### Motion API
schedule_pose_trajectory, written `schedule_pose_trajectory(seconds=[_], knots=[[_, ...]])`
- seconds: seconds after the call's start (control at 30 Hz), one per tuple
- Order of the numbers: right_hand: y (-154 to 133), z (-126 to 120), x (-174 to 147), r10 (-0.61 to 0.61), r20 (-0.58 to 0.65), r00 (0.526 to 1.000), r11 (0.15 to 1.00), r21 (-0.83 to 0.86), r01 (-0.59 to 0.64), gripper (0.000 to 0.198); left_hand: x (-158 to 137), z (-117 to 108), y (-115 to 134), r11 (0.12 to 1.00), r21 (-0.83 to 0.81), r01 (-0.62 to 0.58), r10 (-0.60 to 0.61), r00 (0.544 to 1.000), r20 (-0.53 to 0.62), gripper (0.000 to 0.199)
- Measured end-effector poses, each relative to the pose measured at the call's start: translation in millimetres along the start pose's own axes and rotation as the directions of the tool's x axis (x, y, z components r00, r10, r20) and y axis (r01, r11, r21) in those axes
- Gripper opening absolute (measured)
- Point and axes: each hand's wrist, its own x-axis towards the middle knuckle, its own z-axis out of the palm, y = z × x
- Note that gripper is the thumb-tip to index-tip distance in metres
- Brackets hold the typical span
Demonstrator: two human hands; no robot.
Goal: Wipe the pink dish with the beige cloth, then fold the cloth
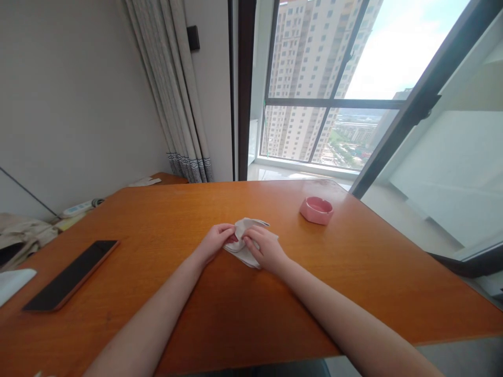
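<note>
A crumpled white cloth (245, 255), perhaps a thick tissue, lies in loose folds on the wooden table, partly lifted between my hands. My left hand (214, 242) pinches its left edge with thumb and forefinger. From the other side, my right hand (268, 248) grips the cloth near its middle, fingers curled over it. The fingertips of both hands are close together, and some of the folds are hidden beneath them. To the right and farther back stands a pink ashtray (316, 211), apart from both hands.
The wooden table (176, 209) reaches toward a window (314, 99). A dark tablet-like slab (73, 275) lies at the left. Beyond the left edge are a power strip (82, 208) and a beige cloth heap (23, 235). A curtain (173, 94) hangs at the back.
</note>
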Motion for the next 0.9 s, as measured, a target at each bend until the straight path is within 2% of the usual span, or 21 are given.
schedule_pose_trajectory(seconds=[0.03,0.07,0.13,0.2,0.23,0.3,0.33,0.4,0.47,0.53,0.57,0.63,0.7,0.77,0.83,0.9], knots=[[3.6,1.1,0.3,0.062,0.029,0.998,0.998,-0.027,-0.061,0.028,2.9,-3.9,0.0,0.998,-0.057,-0.041,0.033,0.992,-0.124,0.021],[8.2,1.5,0.7,0.126,0.054,0.991,0.990,-0.063,-0.123,0.025,6.1,-9.7,0.1,0.991,-0.108,-0.080,0.049,0.963,-0.264,0.020],[18.3,1.1,0.8,0.233,0.088,0.968,0.964,-0.155,-0.218,0.020,12.3,-25.8,0.2,0.979,-0.156,-0.134,0.034,0.854,-0.519,0.019],[28.1,0.0,0.3,0.306,0.105,0.946,0.928,-0.255,-0.272,0.031,17.0,-44.1,-0.5,0.980,-0.139,-0.140,0.007,0.727,-0.686,0.016],[32.8,-0.6,0.2,0.332,0.111,0.937,0.911,-0.295,-0.288,0.035,18.6,-52.3,-1.3,0.983,-0.122,-0.136,0.001,0.674,-0.739,0.016],[42.3,-2.2,0.6,0.350,0.131,0.927,0.897,-0.330,-0.293,0.039,20.8,-63.9,-3.9,0.988,-0.079,-0.130,0.016,0.608,-0.794,0.015],[47.2,-3.2,1.3,0.342,0.136,0.930,0.900,-0.333,-0.282,0.042,21.5,-66.8,-5.3,0.990,-0.054,-0.127,0.031,0.587,-0.809,0.016],[56.9,-6.7,3.1,0.315,0.107,0.943,0.904,-0.336,-0.264,0.046,22.1,-67.5,-7.6,0.993,0.002,-0.122,0.073,0.575,-0.815,0.016],[65.4,-12.5,4.7,0.329,0.010,0.944,0.886,-0.350,-0.305,0.044,21.6,-64.5,-7.8,0.990,0.061,-0.124,0.124,0.602,-0.789,0.016],[71.7,-20.6,5.7,0.407,-0.100,0.908,0.828,-0.379,-0.413,0.042,19.5,-61.2,-5.7,0.962,0.247,-0.118,0.260,0.679,-0.686,0.014],[74.0,-24.9,5.9,0.468,-0.132,0.874,0.785,-0.391,-0.480,0.041,18.1,-59.8,-4.3,0.912,0.394,-0.116,0.347,0.730,-0.588,0.013],[77.1,-32.5,6.1,0.595,-0.119,0.794,0.710,-0.385,-0.590,0.038,14.8,-56.8,-2.5,0.716,0.684,-0.136,0.458,0.832,-0.314,0.013],[78.5,-36.3,6.5,0.669,-0.027,0.743,0.702,-0.308,-0.643,0.035,11.9,-52.5,-4.0,0.526,0.829,-0.190,0.430,0.900,-0.067,0.024],[78.4,-35.0,7.2,0.649,0.050,0.759,0.758,-0.116,-0.641,0.033,10.3,-47.1,-9.7,0.449,0.869,-0.205,0.332,0.942,0.051,0.036],[77.4,-29.0,8.0,0.592,0.070,0.803,0.789,0.154,-0.595,0.044,10.1,-42.4,-17.6,0.445,0.883,-0.148,0.226,0.973,0.049,0.043],[76.3,-20.7,8.8,0.564,0.075,0.822,0.741,0.395,-0.544,0.064,10.8,-40.7,-24.7,0.465,0.882,-0.078,0.154,0.988,0.007,0.045]])
